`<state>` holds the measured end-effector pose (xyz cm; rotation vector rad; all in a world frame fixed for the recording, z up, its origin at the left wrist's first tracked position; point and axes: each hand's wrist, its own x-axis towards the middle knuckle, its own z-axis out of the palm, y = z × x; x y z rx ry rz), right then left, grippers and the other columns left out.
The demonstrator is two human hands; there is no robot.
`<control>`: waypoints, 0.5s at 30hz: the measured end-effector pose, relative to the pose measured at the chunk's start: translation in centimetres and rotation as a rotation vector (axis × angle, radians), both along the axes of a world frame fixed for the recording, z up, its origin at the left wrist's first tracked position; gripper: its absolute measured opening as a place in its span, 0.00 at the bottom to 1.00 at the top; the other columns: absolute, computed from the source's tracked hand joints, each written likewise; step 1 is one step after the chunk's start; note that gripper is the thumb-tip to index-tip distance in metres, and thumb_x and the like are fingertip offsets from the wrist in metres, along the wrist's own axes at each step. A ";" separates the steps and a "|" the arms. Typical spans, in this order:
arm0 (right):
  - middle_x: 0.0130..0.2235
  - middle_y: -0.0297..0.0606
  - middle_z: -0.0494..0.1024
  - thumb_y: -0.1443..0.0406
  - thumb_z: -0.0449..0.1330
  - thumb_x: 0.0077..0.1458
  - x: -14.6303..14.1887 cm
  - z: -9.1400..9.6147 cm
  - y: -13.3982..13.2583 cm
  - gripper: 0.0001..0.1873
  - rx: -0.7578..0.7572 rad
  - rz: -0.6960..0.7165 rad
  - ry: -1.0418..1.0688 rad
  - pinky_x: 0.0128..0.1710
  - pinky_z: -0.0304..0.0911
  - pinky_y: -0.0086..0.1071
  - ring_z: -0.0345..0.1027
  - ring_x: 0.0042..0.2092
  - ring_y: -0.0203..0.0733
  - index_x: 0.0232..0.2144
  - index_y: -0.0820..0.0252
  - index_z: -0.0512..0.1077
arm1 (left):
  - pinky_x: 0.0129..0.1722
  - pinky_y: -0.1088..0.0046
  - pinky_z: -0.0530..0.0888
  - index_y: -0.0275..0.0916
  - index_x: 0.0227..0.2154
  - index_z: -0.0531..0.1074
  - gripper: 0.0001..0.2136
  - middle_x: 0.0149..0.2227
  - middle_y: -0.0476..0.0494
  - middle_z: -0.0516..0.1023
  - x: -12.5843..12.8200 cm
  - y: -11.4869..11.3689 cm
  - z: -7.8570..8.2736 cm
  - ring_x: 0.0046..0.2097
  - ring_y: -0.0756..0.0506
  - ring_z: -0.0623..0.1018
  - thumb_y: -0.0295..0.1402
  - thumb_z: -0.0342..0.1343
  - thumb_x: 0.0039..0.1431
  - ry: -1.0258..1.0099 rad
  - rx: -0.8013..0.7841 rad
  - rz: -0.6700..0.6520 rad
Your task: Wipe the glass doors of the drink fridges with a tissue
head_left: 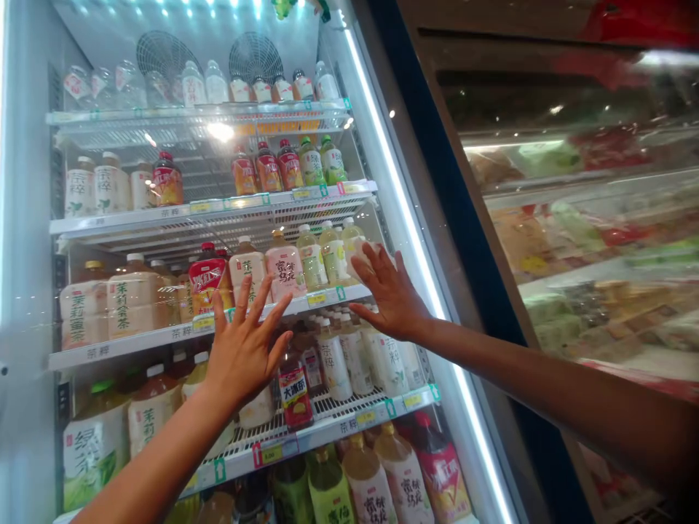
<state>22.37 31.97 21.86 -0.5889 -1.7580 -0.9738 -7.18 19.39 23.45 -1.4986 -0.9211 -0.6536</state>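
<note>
My left hand is raised with spread fingers in front of a drinks cooler, holding nothing. Behind its fingertips stand a pink-labelled bottle and a red-labelled bottle. To the right, my right hand is also spread and empty, before the right end of the same shelf. Nearest to it are pale yellow bottles with white caps. Both hands seem to be at the cooler's glass, which shows reflections; whether the palms touch it I cannot tell. Below, a dark red tea bottle stands near my left thumb.
Lit shelves hold several rows of bottles, including an upper shelf and a lower shelf. A bright light strip runs down the cooler's right side, beside a dark blue frame. Further right is a blurred case of packaged goods.
</note>
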 end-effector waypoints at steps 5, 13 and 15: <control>0.77 0.31 0.31 0.38 0.50 0.64 -4.8 -0.8 -2.1 0.51 -0.038 0.065 -0.265 0.75 0.31 0.61 0.29 0.77 0.55 0.74 0.41 0.23 | 0.71 0.33 0.38 0.52 0.71 0.54 0.29 0.77 0.43 0.44 -3.2 -1.5 -0.5 0.77 0.33 0.41 0.43 0.50 0.69 0.007 -0.004 0.067; 0.77 0.40 0.38 0.39 0.54 0.62 -15.0 0.5 -5.4 0.56 0.042 0.143 -0.269 0.75 0.35 0.58 0.28 0.77 0.56 0.75 0.54 0.28 | 0.72 0.37 0.36 0.55 0.73 0.48 0.33 0.77 0.45 0.44 -10.5 -5.3 -1.6 0.77 0.35 0.42 0.42 0.52 0.69 -0.032 0.003 0.153; 0.77 0.40 0.40 0.38 0.52 0.63 -16.7 1.1 -5.9 0.54 0.054 0.162 -0.299 0.75 0.34 0.57 0.29 0.77 0.54 0.75 0.53 0.31 | 0.73 0.38 0.36 0.56 0.73 0.46 0.33 0.77 0.45 0.44 -12.3 -6.3 -1.9 0.77 0.35 0.43 0.41 0.52 0.69 -0.035 0.011 0.165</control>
